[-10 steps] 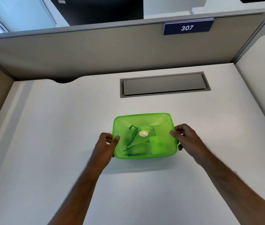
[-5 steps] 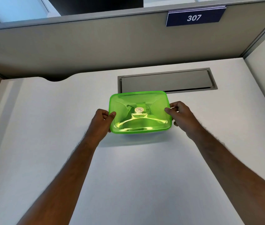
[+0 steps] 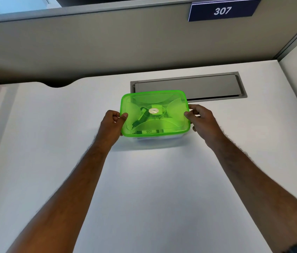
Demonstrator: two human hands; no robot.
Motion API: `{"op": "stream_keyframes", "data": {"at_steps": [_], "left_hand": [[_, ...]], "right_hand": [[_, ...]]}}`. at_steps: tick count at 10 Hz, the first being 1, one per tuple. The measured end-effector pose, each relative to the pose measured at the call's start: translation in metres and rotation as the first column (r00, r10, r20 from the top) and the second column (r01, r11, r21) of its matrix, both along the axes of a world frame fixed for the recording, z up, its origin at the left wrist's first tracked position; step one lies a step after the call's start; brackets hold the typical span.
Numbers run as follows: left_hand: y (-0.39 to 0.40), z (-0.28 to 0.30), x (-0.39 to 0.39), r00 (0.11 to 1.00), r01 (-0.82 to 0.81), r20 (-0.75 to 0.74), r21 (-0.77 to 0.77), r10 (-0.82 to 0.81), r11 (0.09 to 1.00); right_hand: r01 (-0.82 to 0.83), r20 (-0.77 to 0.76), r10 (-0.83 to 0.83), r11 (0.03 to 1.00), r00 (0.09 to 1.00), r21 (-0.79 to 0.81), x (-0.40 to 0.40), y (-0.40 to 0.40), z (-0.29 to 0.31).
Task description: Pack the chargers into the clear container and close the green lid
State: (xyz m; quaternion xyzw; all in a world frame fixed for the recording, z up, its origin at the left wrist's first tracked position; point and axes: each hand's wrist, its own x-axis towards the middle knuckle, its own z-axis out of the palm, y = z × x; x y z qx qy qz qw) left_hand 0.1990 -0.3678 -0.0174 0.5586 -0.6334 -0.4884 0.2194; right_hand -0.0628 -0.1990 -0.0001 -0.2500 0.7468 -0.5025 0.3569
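Note:
A translucent green lid (image 3: 173, 123) sits on top of the clear container (image 3: 162, 138), whose front wall shows just below the lid. Dark charger shapes and a cable (image 3: 140, 119) show through the lid on its left side. My left hand (image 3: 112, 123) grips the container's left edge, thumb on the lid. At the right edge my right hand (image 3: 201, 121) holds it the same way. The container is on or just above the white desk (image 3: 153, 189); I cannot tell which.
A grey cable hatch (image 3: 207, 86) is set into the desk right behind the container. Beige partition walls (image 3: 107, 46) close the desk at the back and sides, with a blue sign reading 307 (image 3: 222, 10) up top. A curved notch (image 3: 56, 84) cuts the desk's back edge.
Both hands have carried the closed container away from me, toward the cable hatch. My head has tilted, so the view has shifted. The grip on both sides is unchanged.

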Motion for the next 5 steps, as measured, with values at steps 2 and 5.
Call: {"op": "stream_keyframes", "data": {"at_steps": [2,5], "left_hand": [[-0.003,-0.002,-0.003,1.000,0.009,0.008,-0.016,-0.009,1.000],[0.024,-0.001,0.014,0.992,-0.005,0.119,-0.185,0.027,0.983]], "right_hand": [[0.013,-0.035,-0.013,1.000,0.999,-0.004,-0.001,-0.002,-0.003],[0.142,-0.061,-0.140,0.989,0.988,0.028,0.025,0.022,-0.017]]}}
